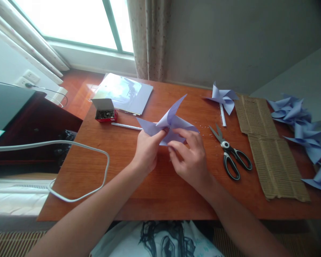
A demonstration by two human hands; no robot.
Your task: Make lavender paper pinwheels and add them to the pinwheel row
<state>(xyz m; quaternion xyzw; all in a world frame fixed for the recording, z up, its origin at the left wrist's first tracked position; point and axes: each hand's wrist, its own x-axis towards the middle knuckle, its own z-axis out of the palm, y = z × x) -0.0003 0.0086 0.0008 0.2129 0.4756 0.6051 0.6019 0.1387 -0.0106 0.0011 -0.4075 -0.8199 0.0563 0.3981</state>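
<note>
A lilac paper pinwheel [173,117] is held over the middle of the table, its blades curled in toward a small dark spot at the centre. My left hand [149,148] grips it from the left, thumb pressed near the centre. On the right side, my right hand [191,151] has its fingers bent against the paper, thumb and forefinger close together at the lower edge. Whether anything small sits between those fingertips is hidden. Left of the pinwheel lies a white paper stick [125,126], its right end out of sight behind my left hand.
A small open box of metal pins [106,114] stands by a stack of sheets [131,93]. To the right lie scissors [226,145], a pinwheel on a stick [222,97], corrugated cardboard [274,157] and several more pinwheels [314,142]. A white cable [107,167] loops over the left edge.
</note>
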